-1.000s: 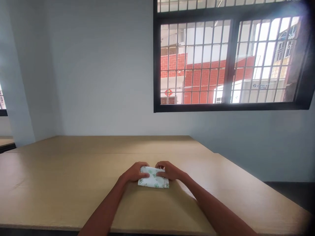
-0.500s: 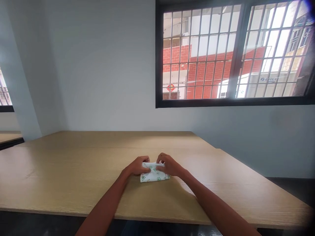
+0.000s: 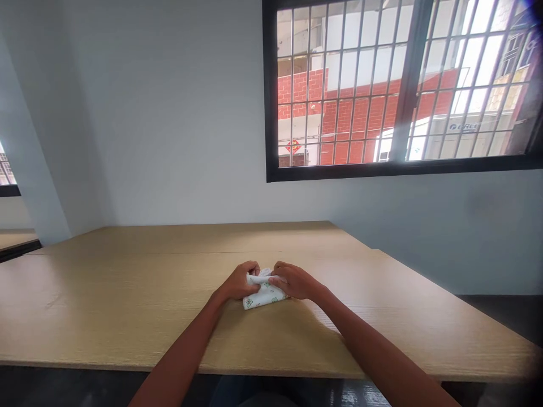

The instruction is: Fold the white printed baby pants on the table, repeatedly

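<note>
A small folded white piece with green prints, which looks like a diaper (image 3: pixel 266 295), is in both hands just above or on the tabletop. Its upper edge is parted, and some ruffled white material shows between my hands. My left hand (image 3: pixel 244 281) grips the left side, thumb on the near face and fingers curled behind the top edge. On the other side, my right hand (image 3: pixel 292 280) pinches the upper right part with its thumb in front. The fingertips behind the piece are partly hidden.
A wide light wood table (image 3: pixel 127 305) spreads around my arms, its front edge close to my body. Behind it stands a pale wall (image 3: pixel 178 124) with a barred, dark-framed window (image 3: pixel 339 172) at the upper right.
The diaper's top edge has opened up and more ruffled white shows. Its right side has tilted upward. My right hand has shifted slightly, and the camera view has tilted a little.
</note>
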Demonstrator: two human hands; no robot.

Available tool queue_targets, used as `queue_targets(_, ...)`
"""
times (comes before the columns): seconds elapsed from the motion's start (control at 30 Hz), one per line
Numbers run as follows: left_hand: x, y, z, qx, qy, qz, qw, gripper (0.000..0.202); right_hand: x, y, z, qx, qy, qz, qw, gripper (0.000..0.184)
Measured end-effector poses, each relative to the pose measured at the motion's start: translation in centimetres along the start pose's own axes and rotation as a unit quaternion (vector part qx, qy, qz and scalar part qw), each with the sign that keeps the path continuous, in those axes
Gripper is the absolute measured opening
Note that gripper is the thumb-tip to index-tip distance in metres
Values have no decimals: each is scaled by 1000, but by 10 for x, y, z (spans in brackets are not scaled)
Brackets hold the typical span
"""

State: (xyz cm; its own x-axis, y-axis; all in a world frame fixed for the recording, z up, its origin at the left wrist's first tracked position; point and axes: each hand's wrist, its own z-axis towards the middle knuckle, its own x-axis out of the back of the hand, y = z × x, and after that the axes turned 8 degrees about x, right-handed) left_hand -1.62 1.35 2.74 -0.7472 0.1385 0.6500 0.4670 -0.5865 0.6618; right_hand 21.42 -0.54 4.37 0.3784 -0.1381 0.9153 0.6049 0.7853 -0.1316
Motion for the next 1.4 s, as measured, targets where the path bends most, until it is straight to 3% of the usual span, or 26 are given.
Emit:
queue_targets(0.17,2,4,0,-13,84,17,996,18,5,-10,1,55,63,-63,994,24)
queue_targets(0.4,0,4,-1,15,30,-84,996,37,6,-14,0,58,69,-65,994,24)
queue_targets(0.63,3,9,-1,5,-29,-190,981,25,-4,-8,0,9,34,-57,998,11)
queue_targets(0.73,3,13,0,14,-24,-210,977,24,-7,-6,0,1,24,-53,998,8)
queue_targets(0.93,-4,5,6,69,50,-228,970,23,-6,-9,1,7,22,-42,999,9)
queue_targets(1.23,-2,9,1,97,8,-251,963,13,-4,-14,-1,24,15,-57,998,14)
queue_targets(1.4,-2,3,2,104,6,-162,981,19,-4,-17,-1,30,17,-56,998,16)
